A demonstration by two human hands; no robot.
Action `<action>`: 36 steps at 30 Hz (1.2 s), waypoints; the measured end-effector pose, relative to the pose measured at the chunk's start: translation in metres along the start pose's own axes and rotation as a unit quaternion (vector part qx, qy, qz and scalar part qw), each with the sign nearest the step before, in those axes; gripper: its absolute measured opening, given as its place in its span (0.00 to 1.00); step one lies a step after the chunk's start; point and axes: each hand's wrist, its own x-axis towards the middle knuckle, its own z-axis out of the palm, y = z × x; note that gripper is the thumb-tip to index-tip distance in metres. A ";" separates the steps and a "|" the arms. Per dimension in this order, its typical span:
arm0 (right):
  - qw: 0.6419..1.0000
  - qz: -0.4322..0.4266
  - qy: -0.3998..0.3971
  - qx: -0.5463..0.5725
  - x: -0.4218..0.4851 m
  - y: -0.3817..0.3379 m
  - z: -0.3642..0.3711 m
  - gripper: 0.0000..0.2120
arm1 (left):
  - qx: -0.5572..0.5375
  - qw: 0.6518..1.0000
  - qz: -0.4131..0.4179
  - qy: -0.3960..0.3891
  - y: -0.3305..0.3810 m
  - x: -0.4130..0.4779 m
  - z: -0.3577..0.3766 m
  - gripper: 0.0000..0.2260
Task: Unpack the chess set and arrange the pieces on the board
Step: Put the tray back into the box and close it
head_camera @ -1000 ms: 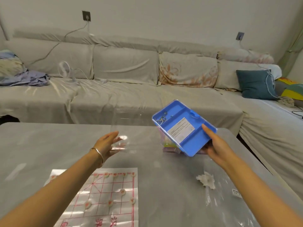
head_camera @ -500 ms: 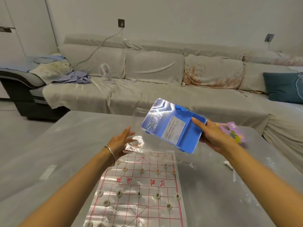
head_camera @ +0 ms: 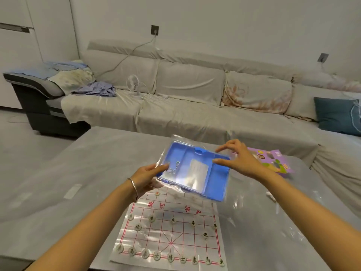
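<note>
While its thumb presses down on the rim and its other fingers pass out of sight underneath, the left hand (head_camera: pixel 147 178) grips the left end of the blue tray (head_camera: pixel 216 185). The right hand (head_camera: pixel 241 162) is at the tray's far right corner, thumb tip on the rim and fingers (head_camera: pixel 224 147) arched and spread over the far edge; whether they pinch anything I cannot tell. Clear plastic wrap (head_camera: pixel 176 138) covers the tray, which holds a white slip (head_camera: pixel 199 169) and is held tilted in the air above the far end of the board (head_camera: pixel 172 229). Round white pieces (head_camera: pixel 170 258) sit on the board's red grid, with a row along the near edge. The board lies on a grey table (head_camera: pixel 78 173); a purple box (head_camera: pixel 281 163) lies just behind the right hand.
</note>
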 end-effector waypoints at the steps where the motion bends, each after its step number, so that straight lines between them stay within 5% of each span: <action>1: 1.000 -0.010 -0.012 -0.021 0.000 0.000 -0.001 0.21 | 0.008 1.000 0.001 -0.009 0.000 0.000 -0.001 0.25; 6: 0.971 0.112 -0.213 0.000 -0.006 -0.009 -0.009 0.27 | 0.053 0.995 -0.004 -0.085 0.002 -0.004 -0.011 0.25; 10: 0.911 0.163 -0.340 0.166 -0.012 0.003 0.006 0.31 | 0.075 0.989 -0.054 -0.112 0.010 -0.008 -0.012 0.24; 13: 0.914 0.155 -0.303 0.220 -0.016 0.010 0.018 0.29 | 0.028 0.991 -0.086 -0.103 0.016 -0.007 -0.012 0.25; 17: 0.897 0.186 -0.200 0.347 -0.018 0.014 0.029 0.25 | -0.126 0.989 -0.078 0.012 0.016 -0.003 -0.011 0.28; 20: 0.880 0.203 -0.109 0.415 -0.014 0.009 0.034 0.20 | -0.097 0.984 -0.118 -0.096 0.009 -0.015 0.010 0.33; 22: 0.887 0.205 -0.071 0.407 -0.013 0.006 0.037 0.21 | -0.082 0.983 -0.082 -0.140 0.008 -0.022 0.023 0.27; 29: 0.876 0.210 -0.072 0.428 -0.024 0.001 0.039 0.20 | -0.020 0.999 0.017 -0.048 0.016 -0.023 0.039 0.20; 36: 0.855 0.199 -0.101 0.469 -0.029 0.004 0.034 0.23 | -0.015 0.998 -0.005 -0.061 0.016 -0.020 0.041 0.20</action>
